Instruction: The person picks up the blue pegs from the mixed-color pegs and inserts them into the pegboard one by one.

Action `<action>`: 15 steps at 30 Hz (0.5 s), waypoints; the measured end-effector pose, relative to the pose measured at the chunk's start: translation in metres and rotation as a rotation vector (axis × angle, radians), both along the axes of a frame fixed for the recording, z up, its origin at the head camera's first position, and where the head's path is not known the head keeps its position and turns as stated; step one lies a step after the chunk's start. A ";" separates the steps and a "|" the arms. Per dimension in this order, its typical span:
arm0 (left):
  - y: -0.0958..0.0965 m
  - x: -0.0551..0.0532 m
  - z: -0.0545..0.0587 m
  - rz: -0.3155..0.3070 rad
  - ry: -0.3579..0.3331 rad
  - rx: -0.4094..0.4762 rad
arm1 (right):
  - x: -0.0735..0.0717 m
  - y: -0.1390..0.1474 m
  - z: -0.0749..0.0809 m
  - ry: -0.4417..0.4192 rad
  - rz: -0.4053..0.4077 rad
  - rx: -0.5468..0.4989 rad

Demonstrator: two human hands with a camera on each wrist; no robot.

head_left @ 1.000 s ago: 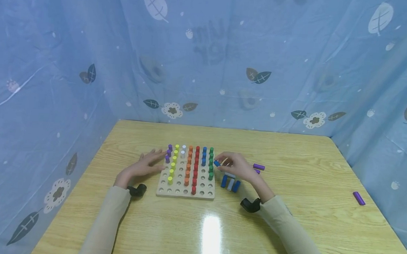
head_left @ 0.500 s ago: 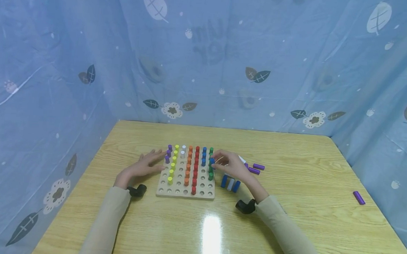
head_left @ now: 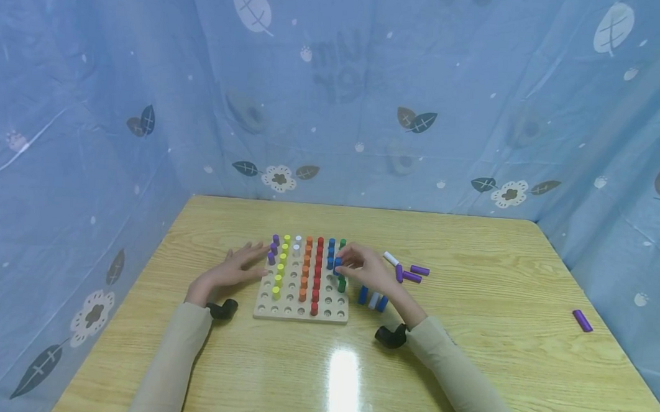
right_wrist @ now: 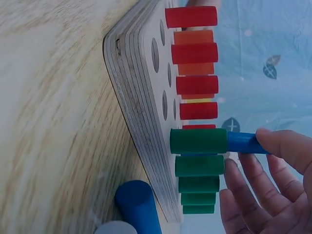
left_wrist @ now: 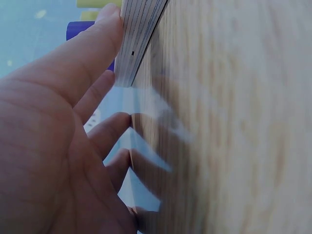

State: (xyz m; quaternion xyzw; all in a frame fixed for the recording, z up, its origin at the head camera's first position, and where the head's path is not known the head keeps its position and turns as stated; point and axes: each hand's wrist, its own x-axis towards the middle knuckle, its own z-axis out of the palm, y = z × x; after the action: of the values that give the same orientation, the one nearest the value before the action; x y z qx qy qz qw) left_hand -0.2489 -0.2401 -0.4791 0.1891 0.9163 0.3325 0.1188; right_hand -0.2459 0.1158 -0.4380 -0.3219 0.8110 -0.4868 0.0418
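A wooden pegboard [head_left: 300, 314] lies on the table, holding rows of purple, yellow, white, orange, red, blue and green pegs. My right hand [head_left: 370, 271] pinches a blue peg [right_wrist: 246, 142] between thumb and fingers above the board's right side, near the standing blue pegs. In the right wrist view the green pegs [right_wrist: 199, 141] stand in front of it and cover its lower end. My left hand [head_left: 231, 275] touches the board's left edge, fingers spread, beside the purple pegs [head_left: 271, 258]. The left wrist view shows its thumb [left_wrist: 92, 48] at the board's side.
Right of the board lie two loose blue pegs [head_left: 363, 294] with a white peg [head_left: 374, 300] between them. Farther back are another white peg [head_left: 391, 258] and several purple pegs [head_left: 412, 277]. One purple peg [head_left: 582, 320] lies far right. A blue curtain [head_left: 357, 108] surrounds the table [head_left: 472, 269].
My right hand has moved left, carrying the blue peg from beside the board to over it, and the peg has turned upright. The left hand has stayed put.
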 end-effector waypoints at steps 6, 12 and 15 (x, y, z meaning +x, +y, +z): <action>0.000 0.001 0.000 0.001 -0.002 0.006 | -0.004 -0.005 -0.007 0.017 -0.009 0.021; 0.001 0.001 0.001 0.010 -0.018 -0.007 | -0.008 -0.008 -0.018 0.037 -0.002 0.044; 0.001 0.001 0.002 0.014 -0.021 -0.004 | -0.008 -0.010 -0.018 0.046 -0.006 0.062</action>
State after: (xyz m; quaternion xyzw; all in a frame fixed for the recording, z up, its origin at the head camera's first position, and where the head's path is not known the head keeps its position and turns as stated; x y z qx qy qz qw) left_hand -0.2479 -0.2388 -0.4775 0.1788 0.9170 0.3333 0.1266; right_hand -0.2535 0.1056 -0.4561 -0.3294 0.8274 -0.4538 0.0316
